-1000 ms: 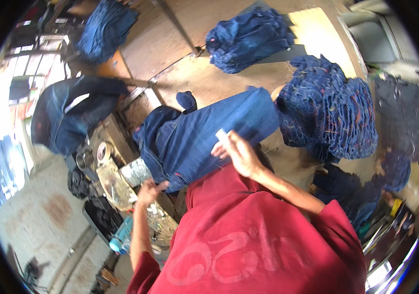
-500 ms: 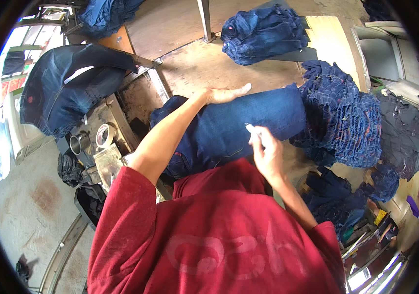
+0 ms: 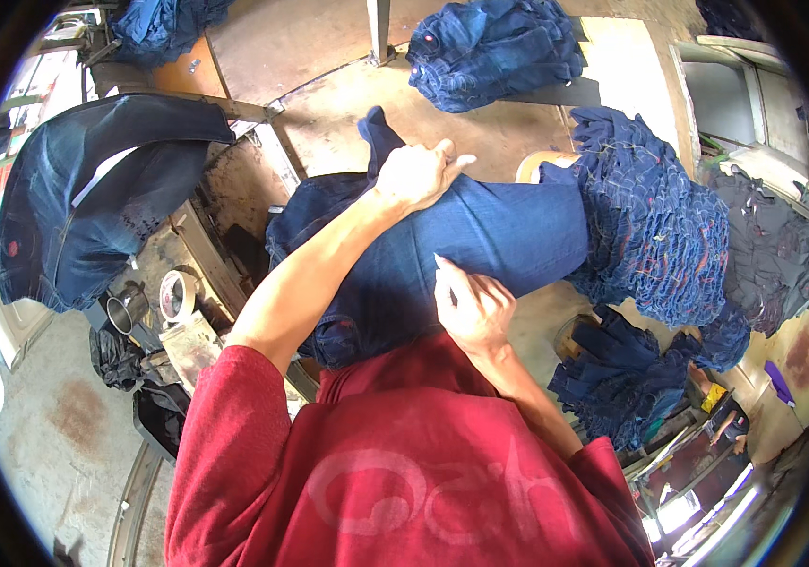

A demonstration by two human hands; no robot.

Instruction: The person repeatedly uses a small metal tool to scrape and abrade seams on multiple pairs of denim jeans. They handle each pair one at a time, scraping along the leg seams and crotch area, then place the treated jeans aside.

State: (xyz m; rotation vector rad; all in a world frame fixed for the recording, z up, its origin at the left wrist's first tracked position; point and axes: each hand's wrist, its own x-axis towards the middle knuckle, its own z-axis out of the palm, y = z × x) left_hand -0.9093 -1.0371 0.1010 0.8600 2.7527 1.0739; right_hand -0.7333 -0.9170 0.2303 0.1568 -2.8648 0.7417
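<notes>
A pair of blue denim jeans (image 3: 504,222) lies folded across the table in front of me, one leg reaching to the right. My left hand (image 3: 419,177) is closed on the cloth at the far edge, and a narrow fold of denim stands up just beyond it. Over the near part of the leg, my right hand (image 3: 475,307) pinches a small white piece (image 3: 438,261) that looks like chalk, its tip close to the fabric. Most of that piece is hidden by the fingers.
Stacked denim pieces with loose threads (image 3: 645,222) stand to the right, dark garments (image 3: 768,246) beyond. Another denim pile (image 3: 494,52) lies at the back. Jeans (image 3: 102,198) hang at left, above a tape roll (image 3: 178,295) and a metal cup (image 3: 127,310). Denim bundles (image 3: 622,373) sit lower right.
My left hand has gone from lying stretched along the far edge to gripping the cloth, raising a fold. My right hand has moved left and slightly nearer. The view has shifted a little.
</notes>
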